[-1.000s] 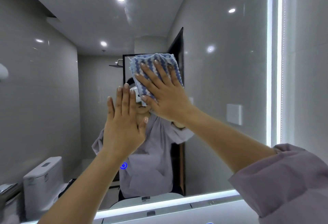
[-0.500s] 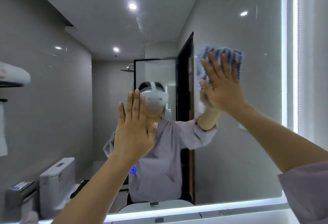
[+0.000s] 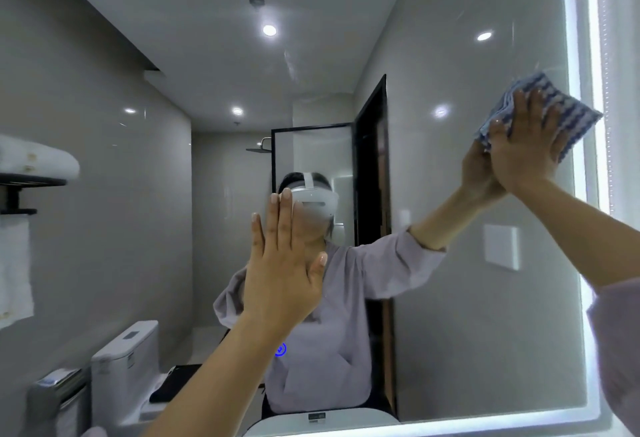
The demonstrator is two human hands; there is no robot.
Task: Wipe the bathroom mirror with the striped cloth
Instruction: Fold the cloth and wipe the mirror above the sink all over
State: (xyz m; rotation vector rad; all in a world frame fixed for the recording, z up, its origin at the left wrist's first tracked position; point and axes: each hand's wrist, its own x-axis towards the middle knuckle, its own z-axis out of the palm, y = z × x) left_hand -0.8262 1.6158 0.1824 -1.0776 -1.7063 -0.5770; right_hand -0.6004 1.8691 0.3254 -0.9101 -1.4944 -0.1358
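The bathroom mirror fills almost the whole head view, its lit border running down the right side and along the bottom. The right hand is raised toward two o'clock, palm flat on the striped cloth and pressing it to the glass close to the bright right edge strip. Its fingers are stretched out straight and slightly spread over the fabric, not curled around it; the cloth is pinned under the palm rather than pinched.

The cloth is folded into a thick rectangular pad with blue and white wavy stripes. It lies tilted: its long axis runs from the upper corner at about eleven o'clock down to the far corner at about four o'clock, and that lower right corner reaches over the lit strip. The stacked folded edges show along its left side, beside the reflected hand that meets the real one on the glass.

The left hand is held up near the middle of the view, open and empty, fingers straight and close together with the thumb angled out to the right. Whether its palm touches the glass cannot be told.

In the reflection, a white toilet stands at seven o'clock, and a towel rack with folded white towels sits at nine o'clock.
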